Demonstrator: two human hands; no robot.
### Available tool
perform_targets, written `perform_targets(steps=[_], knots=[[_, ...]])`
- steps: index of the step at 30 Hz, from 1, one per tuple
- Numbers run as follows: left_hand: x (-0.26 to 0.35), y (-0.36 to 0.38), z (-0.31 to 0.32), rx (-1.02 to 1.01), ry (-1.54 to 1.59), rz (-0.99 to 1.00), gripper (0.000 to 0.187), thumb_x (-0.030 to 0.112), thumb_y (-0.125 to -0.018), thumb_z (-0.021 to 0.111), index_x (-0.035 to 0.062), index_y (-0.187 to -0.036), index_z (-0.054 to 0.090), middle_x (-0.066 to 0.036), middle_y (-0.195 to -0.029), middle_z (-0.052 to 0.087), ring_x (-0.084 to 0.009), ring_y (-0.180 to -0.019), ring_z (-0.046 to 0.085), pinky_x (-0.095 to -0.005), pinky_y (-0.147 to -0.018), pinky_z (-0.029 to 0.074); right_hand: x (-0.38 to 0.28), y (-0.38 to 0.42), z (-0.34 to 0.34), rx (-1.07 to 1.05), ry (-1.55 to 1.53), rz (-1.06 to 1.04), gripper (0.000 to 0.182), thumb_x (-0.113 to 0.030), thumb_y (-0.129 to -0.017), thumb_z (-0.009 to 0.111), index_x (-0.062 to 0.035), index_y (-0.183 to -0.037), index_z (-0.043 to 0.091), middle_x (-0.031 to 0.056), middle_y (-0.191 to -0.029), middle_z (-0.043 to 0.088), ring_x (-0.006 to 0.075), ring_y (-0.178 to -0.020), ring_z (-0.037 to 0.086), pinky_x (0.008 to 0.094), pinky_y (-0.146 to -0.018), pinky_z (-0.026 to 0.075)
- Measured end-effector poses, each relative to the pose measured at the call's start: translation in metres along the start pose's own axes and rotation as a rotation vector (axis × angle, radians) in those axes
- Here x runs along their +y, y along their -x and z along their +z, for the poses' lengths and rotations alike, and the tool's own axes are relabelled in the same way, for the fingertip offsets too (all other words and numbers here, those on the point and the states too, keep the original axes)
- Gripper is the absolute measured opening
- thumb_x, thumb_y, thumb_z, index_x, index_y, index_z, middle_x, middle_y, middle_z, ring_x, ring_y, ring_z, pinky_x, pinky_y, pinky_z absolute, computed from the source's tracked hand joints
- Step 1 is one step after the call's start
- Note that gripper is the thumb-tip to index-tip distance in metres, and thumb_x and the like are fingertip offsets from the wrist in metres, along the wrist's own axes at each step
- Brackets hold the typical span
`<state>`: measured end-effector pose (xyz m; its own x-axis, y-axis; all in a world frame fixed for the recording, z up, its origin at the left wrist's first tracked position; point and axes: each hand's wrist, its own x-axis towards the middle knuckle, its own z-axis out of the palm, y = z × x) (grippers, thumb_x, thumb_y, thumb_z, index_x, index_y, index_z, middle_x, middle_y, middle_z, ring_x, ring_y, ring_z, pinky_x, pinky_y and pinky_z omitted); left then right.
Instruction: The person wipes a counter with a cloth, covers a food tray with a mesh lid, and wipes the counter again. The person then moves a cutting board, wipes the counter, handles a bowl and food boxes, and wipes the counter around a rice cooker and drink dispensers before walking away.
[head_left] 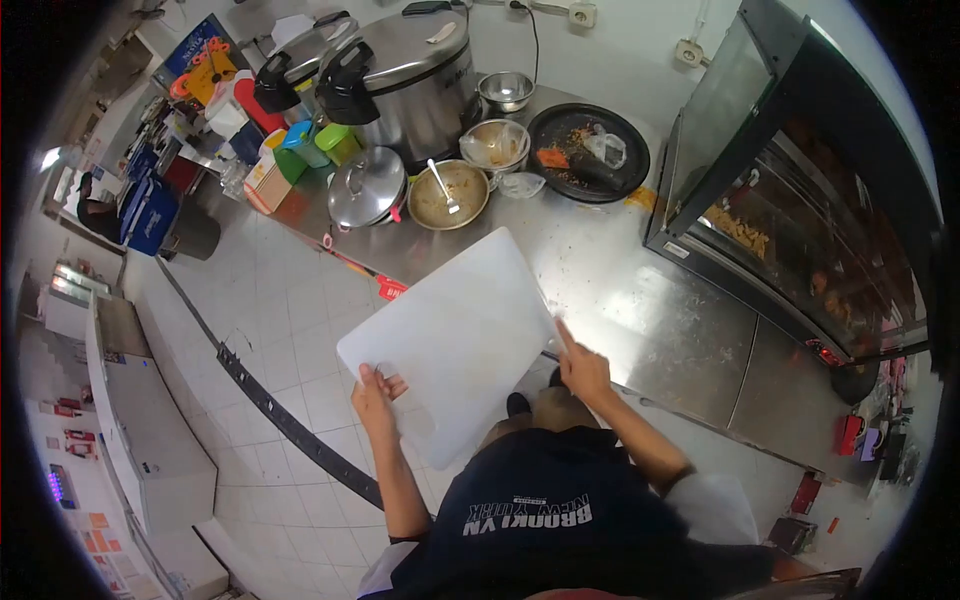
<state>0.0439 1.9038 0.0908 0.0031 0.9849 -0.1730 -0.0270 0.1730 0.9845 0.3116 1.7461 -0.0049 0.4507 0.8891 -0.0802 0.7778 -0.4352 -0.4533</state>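
Note:
A white plastic cutting board [455,335] is held tilted in front of my body, above the floor and the counter's front edge. My left hand [376,400] grips its lower left edge, the thumb on the upper face and the other fingers partly hidden. At the right edge is my right hand [583,368], closed, with one finger-like shape stretched along the edge; its grip is partly hidden. Just beyond the board stand a metal bowl [428,207] with a white-handled utensil [443,187] in it and a lidded pot [367,187].
Large cookers [415,85] stand at the back of the steel counter [660,320]. Nearby are a black round tray [560,178] with scraps and small metal bowls [506,90]. A glass display cabinet [800,200] is on the right. A dark strip [270,405] crosses the tiled floor.

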Motion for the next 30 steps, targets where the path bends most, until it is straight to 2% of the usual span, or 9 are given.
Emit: perform_targets(steps=[2, 7, 18, 23, 24, 25, 26, 28, 30], knots=[[0.01, -0.001, 0.005, -0.062, -0.004, 0.026, 0.044, 0.046, -0.091, 0.039, 0.0072, -0.07, 0.043, -0.001, -0.062, 0.043, -0.015, -0.058, 0.054, -0.0275, -0.054, 0.049, -0.003, 0.011, 0.007, 0.047, -0.032, -0.119, 0.061, -0.019, -0.084, 0.046, -0.0185, -0.139, 0.02, 0.0155, -0.07, 0.06, 0.0311, -0.061, 0.06, 0.041, -0.055, 0.049], [0.032, -0.004, 0.019, -0.037, -0.097, 0.136, 0.046, 0.045, -0.092, 0.039, 0.0051, -0.069, 0.044, -0.003, -0.06, 0.042, -0.0165, -0.061, 0.055, -0.029, -0.055, 0.05, 0.033, -0.022, 0.012, 0.117, -0.1, 0.038, 0.057, -0.019, -0.083, 0.048, -0.0183, -0.136, 0.03, 0.0157, -0.067, 0.059, 0.0322, -0.057, 0.059, 0.0433, -0.056, 0.049], [0.129, -0.078, 0.146, -0.054, 0.265, 0.149, 0.04, 0.047, -0.086, 0.05, 0.0123, -0.069, 0.042, 0.002, -0.061, 0.04, -0.0098, -0.055, 0.046, -0.0232, -0.054, 0.042, 0.102, -0.306, -0.06, 0.357, 0.092, 0.159, 0.048, -0.017, -0.079, 0.052, -0.015, -0.126, 0.043, 0.0168, -0.083, 0.058, 0.0332, -0.064, 0.06, 0.046, -0.059, 0.048], [0.113, -0.129, 0.23, -0.148, 0.463, 0.087, 0.033, 0.04, -0.087, 0.054, 0.0121, -0.072, 0.043, 0.003, -0.067, 0.041, -0.0076, -0.057, 0.035, -0.02, -0.056, 0.034, 0.136, -0.28, -0.033, 0.67, -0.379, 0.055, 0.037, -0.019, -0.081, 0.054, -0.01, -0.116, 0.046, 0.0207, -0.093, 0.055, 0.0347, -0.064, 0.059, 0.0388, -0.06, 0.049], [0.101, -0.143, 0.244, -0.332, 0.52, 0.078, 0.032, 0.039, -0.088, 0.053, 0.0123, -0.073, 0.044, 0.003, -0.068, 0.043, -0.008, -0.058, 0.037, -0.0201, -0.056, 0.035, 0.143, -0.263, -0.029, 0.729, -0.515, 0.049, 0.035, -0.018, -0.081, 0.055, -0.0072, -0.113, 0.047, 0.0211, -0.096, 0.054, 0.035, -0.067, 0.059, 0.0385, -0.062, 0.049], [0.097, -0.138, 0.279, -0.171, 0.484, 0.063, 0.034, 0.04, -0.087, 0.054, 0.0111, -0.071, 0.045, 0.0, -0.071, 0.045, -0.0088, -0.062, 0.043, -0.0219, -0.055, 0.04, 0.157, -0.242, -0.011, 0.532, -1.06, 0.244, 0.033, -0.016, -0.081, 0.054, -0.0072, -0.111, 0.046, 0.0191, -0.1, 0.05, 0.0336, -0.078, 0.055, 0.0371, -0.072, 0.046], [0.082, -0.148, 0.295, -0.272, 0.485, 0.049, 0.031, 0.04, -0.087, 0.053, 0.0136, -0.073, 0.044, 0.002, -0.072, 0.047, -0.0092, -0.064, 0.045, -0.0216, -0.06, 0.04, 0.169, -0.222, 0.008, 0.294, -1.589, 0.445, 0.031, -0.015, -0.081, 0.054, -0.0072, -0.11, 0.045, 0.0171, -0.105, 0.047, 0.0323, -0.09, 0.052, 0.0358, -0.082, 0.042], [0.054, -0.154, 0.342, -0.238, 0.506, -0.008, 0.035, 0.044, -0.087, 0.05, 0.0129, -0.073, 0.043, 0.0, -0.074, 0.048, -0.0129, -0.067, 0.049, -0.0248, -0.065, 0.045, 0.154, -0.177, -0.028, 0.181, -1.591, 0.582, 0.029, -0.008, -0.081, 0.05, -0.001, -0.109, 0.044, 0.0199, -0.104, 0.046, 0.0335, -0.093, 0.05, 0.0356, -0.083, 0.041], [0.03, -0.154, 0.387, -0.246, 0.526, -0.079, 0.036, 0.045, -0.09, 0.045, 0.0104, -0.079, 0.04, -0.002, -0.077, 0.045, -0.0169, -0.075, 0.052, -0.0296, -0.074, 0.046, 0.151, -0.169, -0.046, 0.389, -1.254, 0.512, 0.028, -0.003, -0.08, 0.048, 0.0019, -0.107, 0.045, 0.0208, -0.101, 0.046, 0.0332, -0.094, 0.048, 0.0348, -0.083, 0.04]])
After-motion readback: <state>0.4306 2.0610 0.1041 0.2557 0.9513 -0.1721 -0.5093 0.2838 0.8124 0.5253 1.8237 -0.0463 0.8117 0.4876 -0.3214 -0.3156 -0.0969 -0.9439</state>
